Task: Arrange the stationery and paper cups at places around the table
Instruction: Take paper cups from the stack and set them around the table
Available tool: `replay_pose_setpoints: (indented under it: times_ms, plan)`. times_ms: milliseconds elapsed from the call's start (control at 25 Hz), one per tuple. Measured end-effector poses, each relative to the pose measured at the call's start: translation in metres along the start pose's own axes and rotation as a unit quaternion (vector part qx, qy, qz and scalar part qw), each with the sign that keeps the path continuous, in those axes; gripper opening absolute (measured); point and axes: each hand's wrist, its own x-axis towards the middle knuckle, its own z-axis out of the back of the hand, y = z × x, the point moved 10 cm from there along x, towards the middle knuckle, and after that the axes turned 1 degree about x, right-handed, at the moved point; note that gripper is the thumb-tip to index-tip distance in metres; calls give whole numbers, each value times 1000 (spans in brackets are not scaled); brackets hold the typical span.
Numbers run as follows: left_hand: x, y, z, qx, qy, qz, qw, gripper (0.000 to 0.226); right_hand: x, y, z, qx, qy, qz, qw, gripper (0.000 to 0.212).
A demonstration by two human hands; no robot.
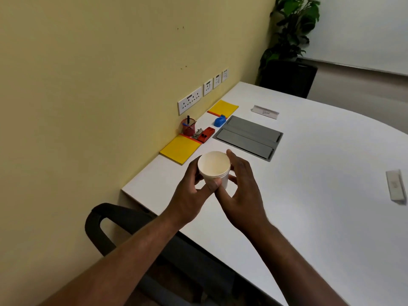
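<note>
white table [320,164], upright paper cups [213,165], mouth up, gripped by left hand [190,192], right hand [244,193]

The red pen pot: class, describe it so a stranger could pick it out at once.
Follow the yellow wall to the biggest socket plate above the white table. Right below it, at the far corner of the nearer yellow pad, stands the red pen pot. It alone stands upright with a black pen sticking out; the red stapler near it lies flat.

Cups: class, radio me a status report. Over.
Left grip and right grip hold cups. Cups above table, not yet placed. Pad beyond, not touching.
</note>
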Motion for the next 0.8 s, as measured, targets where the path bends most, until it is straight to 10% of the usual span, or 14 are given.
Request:
replay_pose_setpoints:
  times_ms: [480, 800]
  plan:
    - [-16, -18, -73, -30, 31, -34, 998, 81, -53, -15, 76, 21, -29, -37, 999, 46]
    - [23, -12, -165, 20, -6, 0, 1000, 79, -18, -94, 150, -3, -10, -63, 998, 72]
